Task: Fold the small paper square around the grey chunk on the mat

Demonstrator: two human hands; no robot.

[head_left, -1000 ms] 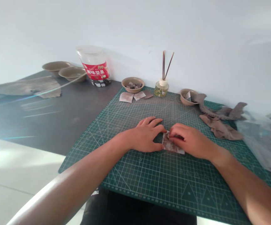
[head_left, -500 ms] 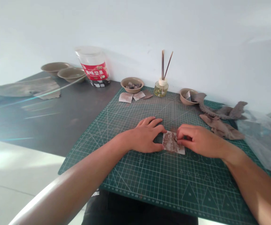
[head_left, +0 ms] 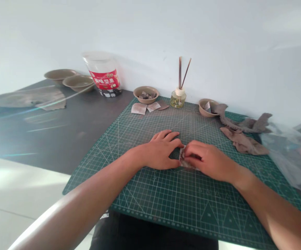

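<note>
A small whitish square piece with brown smears lies on the green cutting mat, now largely covered by my right hand. My left hand rests flat with its fingers spread; thumb and index fingertip touch the left edge of the square piece. My right hand is closed in a pinch over the piece, close to the left thumb and index finger. Whatever sits between its fingertips is hidden.
At the back stand a bowl of scraps, flat square pieces, a reed diffuser and another bowl. Crumpled cloths and a plastic bag lie right. Left are a nut tub, bowls and a grey cloth.
My right hand has slid left across the square piece toward my left hand, covering most of it. The left hand stays where it was.
</note>
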